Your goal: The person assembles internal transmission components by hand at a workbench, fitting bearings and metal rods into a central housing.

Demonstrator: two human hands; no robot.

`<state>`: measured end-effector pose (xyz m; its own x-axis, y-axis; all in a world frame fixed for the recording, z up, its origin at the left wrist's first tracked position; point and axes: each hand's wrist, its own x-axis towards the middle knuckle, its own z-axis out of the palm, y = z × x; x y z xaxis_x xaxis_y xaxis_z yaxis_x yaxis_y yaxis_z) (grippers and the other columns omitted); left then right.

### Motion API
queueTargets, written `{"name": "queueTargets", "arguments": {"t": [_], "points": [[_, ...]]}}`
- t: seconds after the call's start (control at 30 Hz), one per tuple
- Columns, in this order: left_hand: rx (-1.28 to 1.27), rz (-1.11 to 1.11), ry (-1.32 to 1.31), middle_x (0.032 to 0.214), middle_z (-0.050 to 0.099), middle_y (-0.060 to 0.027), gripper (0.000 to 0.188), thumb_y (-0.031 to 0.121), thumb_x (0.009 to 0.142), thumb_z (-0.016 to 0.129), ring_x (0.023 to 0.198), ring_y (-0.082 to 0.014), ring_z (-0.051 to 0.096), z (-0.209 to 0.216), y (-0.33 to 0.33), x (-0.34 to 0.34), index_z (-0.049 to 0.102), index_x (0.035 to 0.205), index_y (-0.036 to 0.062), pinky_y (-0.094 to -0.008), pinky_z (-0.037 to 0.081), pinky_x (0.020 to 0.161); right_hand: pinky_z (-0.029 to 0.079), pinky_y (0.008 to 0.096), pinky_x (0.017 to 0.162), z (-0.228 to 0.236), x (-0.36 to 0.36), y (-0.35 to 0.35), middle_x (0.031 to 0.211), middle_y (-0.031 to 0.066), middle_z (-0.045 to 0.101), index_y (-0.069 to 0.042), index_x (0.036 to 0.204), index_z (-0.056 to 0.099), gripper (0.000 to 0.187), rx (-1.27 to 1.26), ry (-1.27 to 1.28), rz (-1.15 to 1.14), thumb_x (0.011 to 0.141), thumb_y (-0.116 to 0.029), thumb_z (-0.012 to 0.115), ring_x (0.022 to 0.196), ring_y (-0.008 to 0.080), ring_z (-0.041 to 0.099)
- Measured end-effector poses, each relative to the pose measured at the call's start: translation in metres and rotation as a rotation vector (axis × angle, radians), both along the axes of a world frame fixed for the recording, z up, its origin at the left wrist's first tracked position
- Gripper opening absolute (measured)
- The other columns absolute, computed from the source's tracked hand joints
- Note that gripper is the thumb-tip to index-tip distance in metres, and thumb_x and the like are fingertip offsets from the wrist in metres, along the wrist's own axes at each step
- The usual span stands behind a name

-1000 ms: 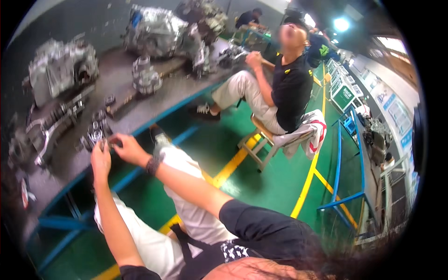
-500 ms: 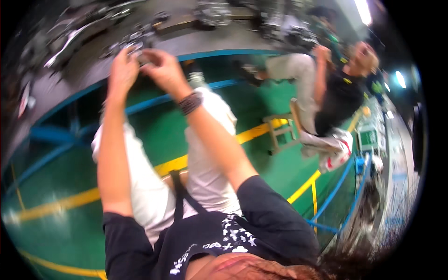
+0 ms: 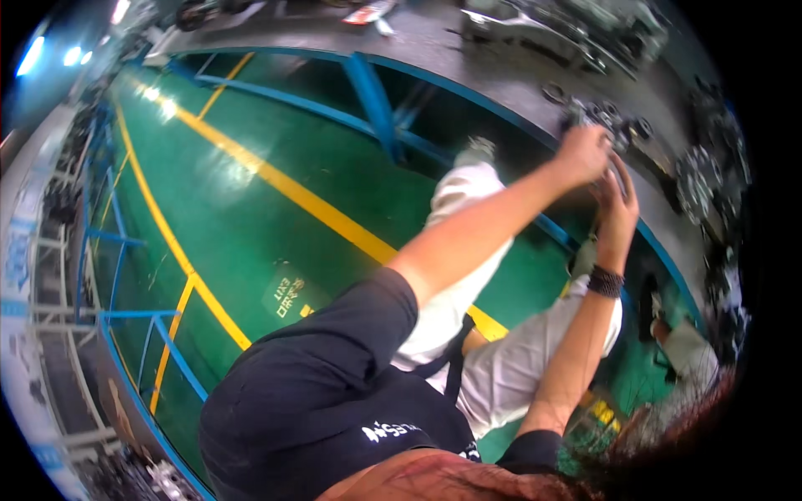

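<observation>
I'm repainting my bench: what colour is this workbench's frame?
The workbench frame is blue; the head view shows it best.

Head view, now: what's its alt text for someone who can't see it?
A person's left hand and right hand are close together at a grey workbench, near small metal parts; yellow lines mark a green floor.

Metal assembly [image 3: 603, 115]: silvery grey with darker parts; compact and irregular, several small rounded pieces crowded together; too blurred for finer detail
Place: on the grey worktop [image 3: 418, 35], near its blue edge; just beside the fingers [image 3: 601, 139] of the left hand [image 3: 580, 157]
Pose: low on the surface; its near side partly hidden by that hand
Contact: whether the left hand touches it cannot be told
</observation>
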<state>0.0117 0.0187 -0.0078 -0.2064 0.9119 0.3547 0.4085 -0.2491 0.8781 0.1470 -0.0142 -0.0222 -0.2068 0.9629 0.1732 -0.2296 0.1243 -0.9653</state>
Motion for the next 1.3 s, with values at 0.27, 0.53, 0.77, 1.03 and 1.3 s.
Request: {"name": "queueTargets", "arguments": {"t": [0.27,0.53,0.77,1.03,1.3], "points": [[0.006,0.025,-0.320,0.085,0.070,-0.0201,0.022,0.011,0.087,0.060,0.083,-0.0338,0.069,-0.002,-0.014,0.018,0.069,0.103,-0.0001,-0.0411,0.054,0.076,0.039,0.0169,0.056,-0.027,0.022,0.010,0.102,0.0025,0.068,-0.002,0.121,0.063,0.029,-0.102,-0.091,-0.146,0.097,-0.019,0.061,0.065,0.0022,0.051],[0.062,-0.061,-0.457,0.089,0.071,-0.0129,0.013,0.007,0.086,0.065,0.081,-0.0198,0.066,-0.024,0.020,-0.010,0.071,0.096,0.0010,-0.0340,0.053,0.074,0.050,0.0286,0.076,0.010,-0.006,-0.010,0.111,0.0084,0.067,-0.004,0.117,0.066,0.041,0.213,-0.293,-0.254,0.097,-0.038,0.056,0.084,0.0158,0.061],[-0.054,-0.227,-0.361,0.095,0.070,-0.0102,0.026,0.009,0.094,0.060,0.079,-0.0157,0.069,-0.023,0.015,-0.005,0.065,0.117,-0.0016,-0.0270,0.055,0.075,0.047,0.0226,0.060,-0.011,0.014,0.016,0.091,0.0048,0.069,-0.005,0.103,0.066,0.023,-0.070,0.172,-0.362,0.092,-0.025,0.068,0.068,0.0100,0.062],[-0.038,-0.174,-0.449,0.103,0.069,-0.0139,0.031,0.017,0.090,0.070,0.086,-0.0183,0.070,-0.011,0.011,-0.030,0.065,0.115,-0.0004,-0.0284,0.057,0.076,0.047,0.0243,0.059,-0.019,0.025,0.019,0.083,0.0017,0.062,-0.005,0.100,0.065,0.023,-0.260,0.113,-0.478,0.090,-0.025,0.067,0.070,0.0119,0.062],[0.039,-0.088,-0.511,0.098,0.070,-0.0113,0.030,0.016,0.088,0.073,0.084,-0.0165,0.070,-0.015,0.016,-0.048,0.064,0.111,-0.0003,-0.0276,0.057,0.079,0.047,0.0250,0.056,-0.014,0.013,0.017,0.084,0.0039,0.061,-0.003,0.099,0.060,0.025,-0.258,0.084,-0.428,0.088,-0.024,0.068,0.065,0.0140,0.063]]}}
